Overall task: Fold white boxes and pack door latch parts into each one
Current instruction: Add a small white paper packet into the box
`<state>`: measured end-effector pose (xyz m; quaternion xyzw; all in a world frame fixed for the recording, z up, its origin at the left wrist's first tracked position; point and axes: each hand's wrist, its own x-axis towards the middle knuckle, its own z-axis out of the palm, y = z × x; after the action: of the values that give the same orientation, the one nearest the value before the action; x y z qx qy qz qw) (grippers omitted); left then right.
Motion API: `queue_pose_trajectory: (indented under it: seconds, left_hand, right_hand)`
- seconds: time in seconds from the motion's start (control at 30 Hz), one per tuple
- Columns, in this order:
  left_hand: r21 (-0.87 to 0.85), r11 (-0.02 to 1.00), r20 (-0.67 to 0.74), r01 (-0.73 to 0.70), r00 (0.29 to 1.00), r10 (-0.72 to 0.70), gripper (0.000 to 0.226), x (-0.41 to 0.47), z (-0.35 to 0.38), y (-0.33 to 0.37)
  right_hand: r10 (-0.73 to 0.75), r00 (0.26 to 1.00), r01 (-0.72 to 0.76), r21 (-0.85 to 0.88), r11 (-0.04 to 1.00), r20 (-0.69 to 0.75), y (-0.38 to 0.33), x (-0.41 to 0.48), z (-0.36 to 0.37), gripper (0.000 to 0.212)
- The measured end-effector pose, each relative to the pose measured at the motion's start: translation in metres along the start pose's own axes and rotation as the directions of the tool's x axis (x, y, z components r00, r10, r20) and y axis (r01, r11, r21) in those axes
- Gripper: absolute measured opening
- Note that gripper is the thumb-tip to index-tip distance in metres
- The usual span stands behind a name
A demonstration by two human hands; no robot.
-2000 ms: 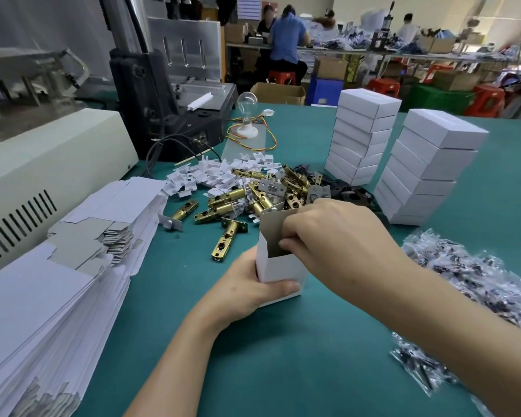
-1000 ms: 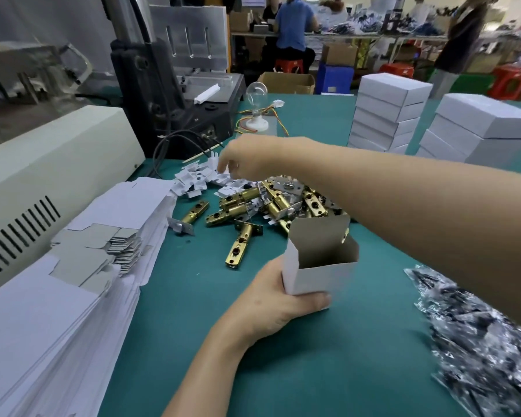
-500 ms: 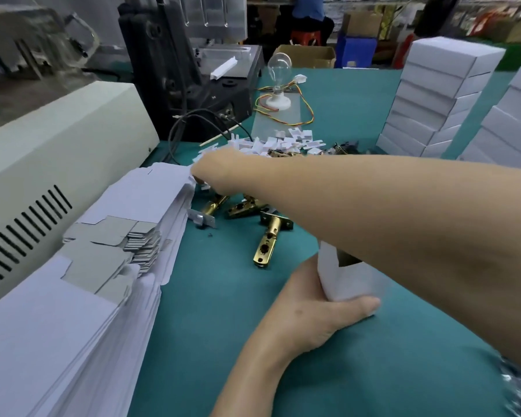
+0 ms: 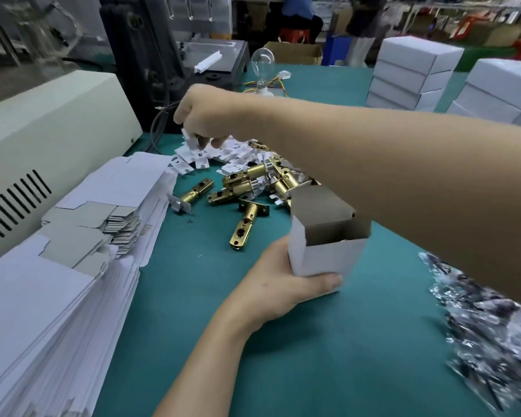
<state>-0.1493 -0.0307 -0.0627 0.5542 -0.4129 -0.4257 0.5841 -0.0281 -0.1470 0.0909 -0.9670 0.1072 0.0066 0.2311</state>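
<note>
Near the middle of the green table [image 4: 283,356], my left hand [image 4: 283,278] gripped the open white box [image 4: 328,257] low on its near side, thumb along the bottom edge, so that it stood upright with its mouth facing up, ready to take parts. My right hand [image 4: 205,115], its arm stretched across above the box and the heap of brass latches [image 4: 253,182], hung knuckles-up with fingers curled downward. It pinched one small white card piece [image 4: 190,141] just above the pile of such pieces [image 4: 229,159], probably the next item for the box.
</note>
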Motion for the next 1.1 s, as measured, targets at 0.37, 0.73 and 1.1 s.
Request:
queue_pose_trajectory:
  seconds: [0.37, 0.73, 1.1]
  left_hand:
    - [0.044, 0.999, -0.017, -0.02, 1.0, 0.02, 0.041, -0.005, 0.005, 0.011]
    - [0.077, 0.996, 0.001, -0.047, 0.999, 0.047, 0.038, -0.006, 0.004, 0.008]
    - [0.039, 0.989, -0.02, -0.141, 0.99, 0.142, 0.043, -0.001, 0.008, -0.003]
  right_hand:
    - [0.127, 0.967, 0.158, 0.911, 0.38, -0.22, 0.05, -0.147, -0.046, 0.019]
    - [0.167, 0.877, 0.234, 0.704, 0.67, -0.45, 0.087, -0.194, -0.04, 0.014]
    - [-0.219, 0.785, 0.315, 0.07, 0.946, -0.579, 0.076, -0.267, -0.021, 0.009]
